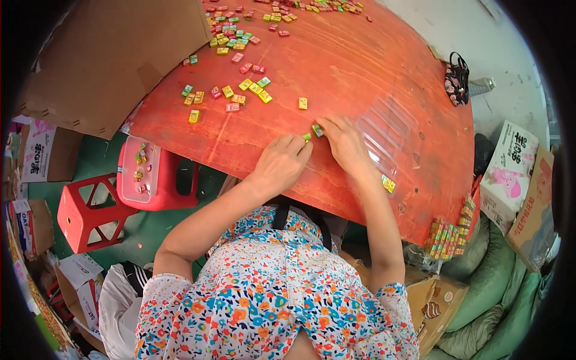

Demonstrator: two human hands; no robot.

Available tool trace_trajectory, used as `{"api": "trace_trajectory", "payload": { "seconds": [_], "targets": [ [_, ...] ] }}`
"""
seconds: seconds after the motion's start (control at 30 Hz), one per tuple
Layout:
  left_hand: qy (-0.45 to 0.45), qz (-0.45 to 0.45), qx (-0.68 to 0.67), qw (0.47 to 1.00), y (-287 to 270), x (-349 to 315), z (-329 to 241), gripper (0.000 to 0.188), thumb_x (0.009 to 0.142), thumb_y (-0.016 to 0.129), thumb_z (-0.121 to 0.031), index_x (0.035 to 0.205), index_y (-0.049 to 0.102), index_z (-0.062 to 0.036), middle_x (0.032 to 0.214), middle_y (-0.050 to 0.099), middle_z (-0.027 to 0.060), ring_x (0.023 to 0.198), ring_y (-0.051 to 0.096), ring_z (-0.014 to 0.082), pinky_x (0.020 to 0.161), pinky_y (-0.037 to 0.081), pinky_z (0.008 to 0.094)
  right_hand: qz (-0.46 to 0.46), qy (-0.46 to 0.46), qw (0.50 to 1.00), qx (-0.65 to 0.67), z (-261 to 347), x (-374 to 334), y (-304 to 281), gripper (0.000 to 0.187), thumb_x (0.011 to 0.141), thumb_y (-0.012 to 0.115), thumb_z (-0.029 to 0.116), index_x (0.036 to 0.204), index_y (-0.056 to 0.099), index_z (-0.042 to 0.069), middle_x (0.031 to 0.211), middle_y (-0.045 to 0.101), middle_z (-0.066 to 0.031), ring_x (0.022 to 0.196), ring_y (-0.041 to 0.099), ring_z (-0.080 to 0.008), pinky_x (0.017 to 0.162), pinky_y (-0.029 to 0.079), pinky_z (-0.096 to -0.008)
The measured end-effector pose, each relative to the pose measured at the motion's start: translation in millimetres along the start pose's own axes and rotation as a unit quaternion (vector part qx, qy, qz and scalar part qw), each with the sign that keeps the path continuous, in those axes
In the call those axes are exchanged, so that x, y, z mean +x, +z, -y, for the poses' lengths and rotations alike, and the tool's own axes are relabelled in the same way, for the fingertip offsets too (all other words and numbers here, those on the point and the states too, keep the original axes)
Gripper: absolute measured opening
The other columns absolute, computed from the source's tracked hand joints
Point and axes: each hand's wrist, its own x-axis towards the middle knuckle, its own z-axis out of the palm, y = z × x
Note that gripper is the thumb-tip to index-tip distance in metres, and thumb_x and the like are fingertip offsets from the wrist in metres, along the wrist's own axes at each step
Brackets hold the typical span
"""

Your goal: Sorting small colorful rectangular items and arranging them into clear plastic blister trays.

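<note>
My left hand (281, 161) pinches a small yellow-green box (306, 137) above the near part of the red table (252, 147). Close beside it, my right hand (347, 147) has its thumb and fingers closed on a small green box (317, 130). To the right of that hand lies a clear plastic tray (390, 135) with long grooves, partly covered by my forearm. Small yellow boxes (389, 183) sit at its near end. A single yellow box (303, 103) lies just beyond my hands.
Loose small boxes (255, 88) are scattered toward the far left. A large cardboard box (120, 60) stands at the left edge. Stacked small boxes (445, 237) fill the near right corner. A red stool (90, 210) and a plastic tub (141, 171) are at left; a flowered bag (457, 81) is at right.
</note>
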Motion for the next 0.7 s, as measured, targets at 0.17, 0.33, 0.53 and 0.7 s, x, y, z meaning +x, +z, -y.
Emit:
{"api": "trace_trajectory", "payload": {
  "seconds": [0.17,0.33,0.53,0.7],
  "targets": [
    [-0.050,-0.003,-0.004,0.999,-8,-8,-4,0.023,0.081,0.068,-0.013,0.102,0.064,-0.0046,0.089,0.055,0.0082,0.083,0.058,0.0262,0.071,0.051,0.0385,-0.028,0.044,0.999,0.008,17,-26,1,0.028,0.087,0.063,0.002,0.115,0.065,-0.001,0.111,0.064,-0.0176,0.100,0.061,-0.0371,0.085,0.051,-0.0426],
    [-0.101,-0.002,-0.006,0.995,-25,-15,-2,0.018,0.077,0.066,-0.017,0.088,0.061,-0.0033,0.086,0.054,0.0082,0.083,0.056,0.0255,0.075,0.050,0.0377,-0.068,0.054,0.996,0.001,39,-30,9,0.029,0.086,0.068,0.006,0.113,0.066,0.000,0.109,0.064,-0.0163,0.098,0.061,-0.0351,0.085,0.050,-0.0421],
    [-0.166,0.017,-0.027,0.986,-42,-34,21,0.039,0.076,0.075,-0.030,0.102,0.061,-0.0045,0.097,0.056,0.0103,0.094,0.057,0.0292,0.081,0.049,0.0414,0.028,-0.001,0.994,0.109,55,12,16,0.041,0.086,0.071,0.017,0.123,0.061,0.003,0.112,0.065,-0.0161,0.102,0.061,-0.0368,0.090,0.048,-0.0446],
    [-0.209,-0.060,0.134,0.967,-73,-26,72,0.072,0.083,0.070,-0.046,0.139,0.047,-0.0077,0.142,0.044,0.0193,0.133,0.040,0.0369,0.108,0.033,0.0523,-0.003,-0.045,0.996,0.078,59,93,30,0.048,0.096,0.059,0.033,0.137,0.052,0.008,0.143,0.049,-0.0184,0.132,0.046,-0.0379,0.108,0.037,-0.0493]
  ]
}}
